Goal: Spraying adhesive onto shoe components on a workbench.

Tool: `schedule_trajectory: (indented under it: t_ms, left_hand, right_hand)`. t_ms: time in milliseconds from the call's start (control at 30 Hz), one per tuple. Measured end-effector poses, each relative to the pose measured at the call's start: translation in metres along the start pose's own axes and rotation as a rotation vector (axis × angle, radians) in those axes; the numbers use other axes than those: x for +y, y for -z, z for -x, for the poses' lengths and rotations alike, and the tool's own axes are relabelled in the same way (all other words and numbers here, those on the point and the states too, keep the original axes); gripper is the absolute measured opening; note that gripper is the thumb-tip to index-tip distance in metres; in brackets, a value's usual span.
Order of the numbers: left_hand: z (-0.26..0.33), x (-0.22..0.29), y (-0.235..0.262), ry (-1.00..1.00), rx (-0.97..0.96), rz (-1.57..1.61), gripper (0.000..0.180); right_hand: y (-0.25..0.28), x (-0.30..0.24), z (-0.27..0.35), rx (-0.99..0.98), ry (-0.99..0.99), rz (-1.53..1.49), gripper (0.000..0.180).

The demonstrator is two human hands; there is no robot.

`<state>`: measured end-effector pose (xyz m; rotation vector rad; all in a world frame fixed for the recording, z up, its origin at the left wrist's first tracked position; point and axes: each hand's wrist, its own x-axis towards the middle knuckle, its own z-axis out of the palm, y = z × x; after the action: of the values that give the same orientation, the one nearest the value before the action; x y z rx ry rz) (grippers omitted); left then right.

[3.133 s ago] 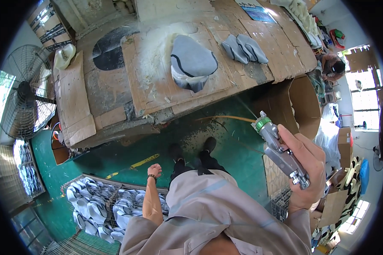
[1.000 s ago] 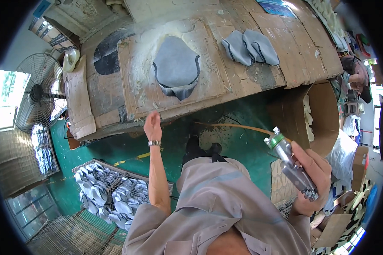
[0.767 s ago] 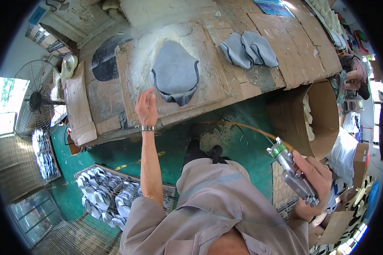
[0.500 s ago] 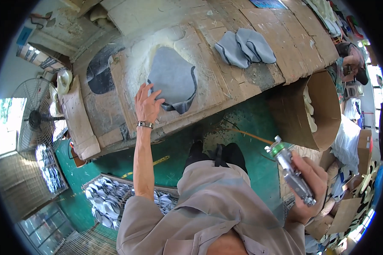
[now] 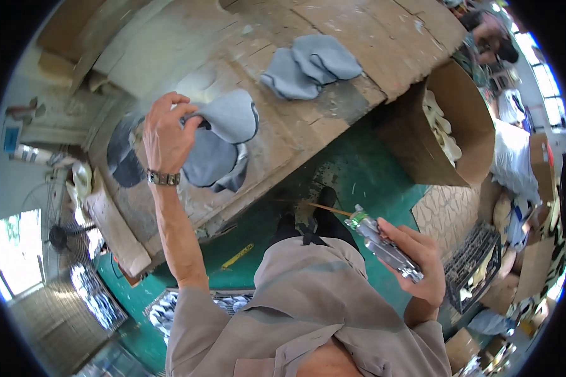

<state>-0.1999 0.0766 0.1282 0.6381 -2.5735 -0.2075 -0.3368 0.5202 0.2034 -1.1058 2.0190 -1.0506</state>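
Head view, looking down on a cardboard-covered bench (image 5: 371, 38) and the person standing at it. Left hand (image 5: 166, 135), wearing a metal wristband (image 5: 163, 179), is closed on the edge of a grey fabric piece (image 5: 223, 119), with the fingers (image 5: 192, 120) pinching the cloth and lifting one flap so that it folds over the rest of the piece. That piece lies on the bench's near part, over a pale, dusty patch of the cardboard. Right hand (image 5: 418, 267) is held well clear of the bench, low beside the person's hip, and is wrapped around a metal spray gun (image 5: 383, 245) whose green-collared nozzle points toward the bench; a thin yellowish hose (image 5: 324, 207) runs from the nozzle end. Two more grey fabric pieces (image 5: 311, 66) lie overlapped farther back on the bench, well apart from the held piece. An open cardboard box (image 5: 443, 119) of pale pieces stands just beside the bench's right end. A green floor (image 5: 358, 169) shows below the bench, with a tray of grey pieces (image 5: 170, 308) near the person's left side and a floor fan (image 5: 60, 235) beyond the bench's left end.
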Motion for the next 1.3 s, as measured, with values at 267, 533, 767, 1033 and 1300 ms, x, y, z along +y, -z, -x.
schedule_trajectory:
  t_ms: [267,533,767,1033,1300]
  left_hand:
    - [-0.114,0.122,-0.09,-0.171,0.071,0.136,0.016]
    - [-0.036,0.204,-0.26,-0.258,-0.029,-0.005,0.021]
    - [0.044,0.2,-0.37,-0.04,-0.512,-0.144,0.033]
    - [0.086,0.19,-0.337,0.297,-0.046,0.427,0.054]
    - [0.309,0.126,-0.295,0.616,-0.601,0.446,0.029]
  right_hand:
    - [0.034,0.045,0.031,0.222,-0.075,0.011,0.065]
    - [0.066,0.084,0.061,0.309,-0.222,-0.047,0.081]
    - [0.09,0.095,0.055,0.281,-0.191,-0.047,0.064]
    - [0.118,0.07,0.014,0.116,0.027,-0.084,0.059]
    - [0.125,0.06,-0.015,-0.041,0.18,-0.003,0.064]
